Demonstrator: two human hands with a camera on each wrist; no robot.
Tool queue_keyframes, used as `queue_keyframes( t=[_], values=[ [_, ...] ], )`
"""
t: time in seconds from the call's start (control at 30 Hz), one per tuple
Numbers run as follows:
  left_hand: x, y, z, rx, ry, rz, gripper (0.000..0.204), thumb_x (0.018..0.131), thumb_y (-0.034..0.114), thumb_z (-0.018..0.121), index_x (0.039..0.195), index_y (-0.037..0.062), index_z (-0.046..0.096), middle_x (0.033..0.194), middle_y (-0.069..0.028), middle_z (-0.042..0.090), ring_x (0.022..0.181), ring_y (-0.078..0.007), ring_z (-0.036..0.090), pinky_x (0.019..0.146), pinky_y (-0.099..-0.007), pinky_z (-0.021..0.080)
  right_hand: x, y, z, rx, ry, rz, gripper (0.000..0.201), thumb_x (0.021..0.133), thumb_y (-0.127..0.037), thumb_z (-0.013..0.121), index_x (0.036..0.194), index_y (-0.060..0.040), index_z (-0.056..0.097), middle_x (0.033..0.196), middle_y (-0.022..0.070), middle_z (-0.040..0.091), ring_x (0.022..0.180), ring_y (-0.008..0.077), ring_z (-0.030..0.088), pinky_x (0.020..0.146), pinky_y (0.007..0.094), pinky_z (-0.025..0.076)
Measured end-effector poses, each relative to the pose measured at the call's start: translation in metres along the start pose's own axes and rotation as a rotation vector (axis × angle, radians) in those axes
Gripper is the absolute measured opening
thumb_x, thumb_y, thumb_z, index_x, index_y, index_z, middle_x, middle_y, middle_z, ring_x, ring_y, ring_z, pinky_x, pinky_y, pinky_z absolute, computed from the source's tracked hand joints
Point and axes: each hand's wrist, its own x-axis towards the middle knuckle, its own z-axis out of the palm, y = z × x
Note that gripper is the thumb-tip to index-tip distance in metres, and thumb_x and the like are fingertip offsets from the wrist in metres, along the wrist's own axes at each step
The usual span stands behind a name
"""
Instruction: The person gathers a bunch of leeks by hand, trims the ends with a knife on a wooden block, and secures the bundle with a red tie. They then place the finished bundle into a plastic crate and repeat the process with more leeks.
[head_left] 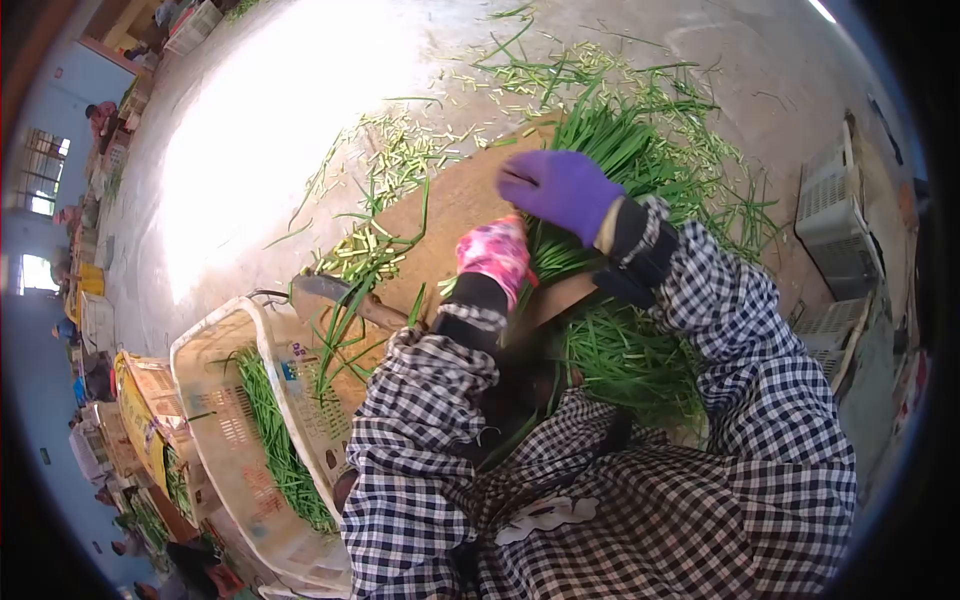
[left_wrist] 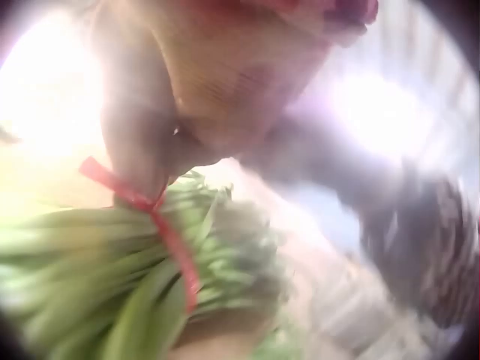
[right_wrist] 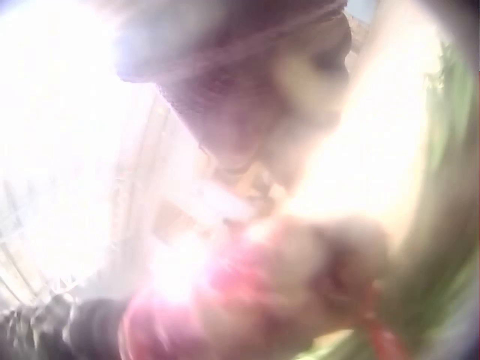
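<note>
A thick bundle of long green stalks (head_left: 610,150) lies across a wooden board (head_left: 450,200) in front of me. My left hand (head_left: 495,255), in a pink patterned glove, pinches a red band (left_wrist: 169,232) wrapped round the green stalks (left_wrist: 97,285). My right hand (head_left: 560,190), in a purple glove, curls over the bundle just beyond the left hand. The right wrist view is washed out and blurred; it shows only the purple glove (right_wrist: 225,82), the pink glove (right_wrist: 247,300) and a bit of red band (right_wrist: 386,341).
A cleaver (head_left: 330,292) lies on the board's left edge. A white plastic basket (head_left: 215,340) with green stalks in it stands at my left. Cut stalk ends (head_left: 400,150) litter the concrete floor. Pale crates (head_left: 830,200) stand at the right. Other people sit far left.
</note>
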Motion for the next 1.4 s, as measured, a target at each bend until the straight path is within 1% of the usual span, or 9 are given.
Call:
queue_keyframes(
  t=[0.07, 0.13, 0.5, 0.7, 0.8, 0.9, 1.0, 1.23, 1.4],
  values=[
    [0.016, -0.029, 0.011, -0.156, 0.004, 0.021, 0.020, 0.079, 0.015, 0.054, 0.094, 0.0040, 0.061, 0.079, -0.0163, 0.065, 0.072, -0.0282, 0.065, 0.067, -0.0381, 0.051, -0.020, -0.006, 0.000, -0.104, 0.046, 0.163, 0.041, 0.083, -0.047, 0.049, 0.084, -0.0091, 0.065, 0.076, 0.0131, 0.064, 0.074, 0.0304, 0.062, 0.071, 0.0397, 0.048],
    [0.031, -0.063, 0.035, -0.578, -0.160, -0.062, 0.022, 0.083, 0.015, 0.055, 0.096, -0.0024, 0.057, 0.072, -0.0123, 0.064, 0.068, -0.0202, 0.064, 0.059, -0.0310, 0.051, -0.042, -0.031, -0.005, 0.044, -0.444, 0.526, 0.052, 0.080, -0.055, 0.052, 0.081, -0.0049, 0.065, 0.067, 0.0106, 0.064, 0.067, 0.0239, 0.063, 0.064, 0.0330, 0.049],
    [-0.003, -0.036, 0.001, -1.009, -0.109, -0.285, 0.023, 0.086, 0.014, 0.054, 0.097, -0.0066, 0.055, 0.076, -0.0127, 0.064, 0.066, -0.0200, 0.064, 0.059, -0.0288, 0.051, -0.036, -0.038, 0.035, 0.050, -0.610, 0.653, 0.054, 0.077, -0.058, 0.052, 0.069, -0.0056, 0.063, 0.060, 0.0039, 0.064, 0.057, 0.0189, 0.062, 0.060, 0.0305, 0.049],
    [-0.017, -0.039, 0.006, -1.262, -0.163, -0.375, 0.022, 0.086, 0.016, 0.055, 0.094, -0.0046, 0.056, 0.076, -0.0120, 0.065, 0.065, -0.0199, 0.064, 0.059, -0.0276, 0.051, -0.046, -0.018, 0.041, 0.233, -0.502, 0.566, 0.043, 0.078, -0.047, 0.052, 0.077, -0.0060, 0.064, 0.067, 0.0071, 0.065, 0.062, 0.0225, 0.064, 0.063, 0.0346, 0.050],
    [-0.042, -0.033, 0.019, -1.189, -0.034, -0.302, 0.021, 0.086, 0.019, 0.056, 0.092, -0.0016, 0.057, 0.076, -0.0121, 0.065, 0.063, -0.0205, 0.064, 0.057, -0.0294, 0.051, -0.036, -0.009, 0.034, -0.501, -0.396, 0.103, 0.021, 0.076, -0.032, 0.055, 0.077, -0.0129, 0.064, 0.071, 0.0071, 0.064, 0.069, 0.0266, 0.063, 0.063, 0.0394, 0.048],
    [-0.077, -0.006, 0.038, 0.207, 0.298, 0.112, 0.011, 0.077, 0.015, 0.057, 0.084, 0.0076, 0.059, 0.069, -0.0084, 0.061, 0.061, -0.0239, 0.062, 0.052, -0.0376, 0.048, -0.010, -0.010, 0.027, -0.747, -0.401, -0.260, 0.011, 0.070, -0.027, 0.061, 0.072, -0.0154, 0.062, 0.065, 0.0048, 0.061, 0.064, 0.0279, 0.062, 0.059, 0.0401, 0.047],
    [-0.074, 0.012, 0.062, 0.080, 0.176, 0.056, 0.012, 0.075, 0.011, 0.053, 0.086, 0.0093, 0.059, 0.070, -0.0084, 0.061, 0.064, -0.0251, 0.063, 0.053, -0.0391, 0.048, 0.014, -0.024, 0.037, -0.933, -0.691, -0.445, 0.017, 0.066, -0.025, 0.065, 0.077, -0.0130, 0.064, 0.069, 0.0052, 0.062, 0.068, 0.0280, 0.062, 0.062, 0.0404, 0.048],
    [-0.103, 0.012, 0.046, -0.216, 0.214, -0.011, 0.021, 0.081, 0.023, 0.056, 0.091, 0.0055, 0.059, 0.080, -0.0137, 0.064, 0.073, -0.0291, 0.063, 0.062, -0.0373, 0.050, 0.005, 0.065, 0.000, -0.643, -0.411, -0.592, 0.074, 0.049, -0.038, 0.080, 0.113, -0.0108, 0.054, 0.096, 0.0106, 0.059, 0.092, 0.0290, 0.057, 0.077, 0.0405, 0.045],
    [-0.109, 0.017, 0.086, -1.278, -0.416, -0.260, 0.045, 0.081, 0.038, 0.063, 0.108, 0.0049, 0.051, 0.077, -0.0035, 0.061, 0.076, -0.0197, 0.060, 0.067, -0.0312, 0.049, -0.023, 0.032, -0.009, -0.680, -0.443, -0.298, 0.059, 0.055, -0.036, 0.076, 0.105, -0.0113, 0.056, 0.090, 0.0105, 0.059, 0.086, 0.0294, 0.058, 0.072, 0.0397, 0.045]
  ],
)
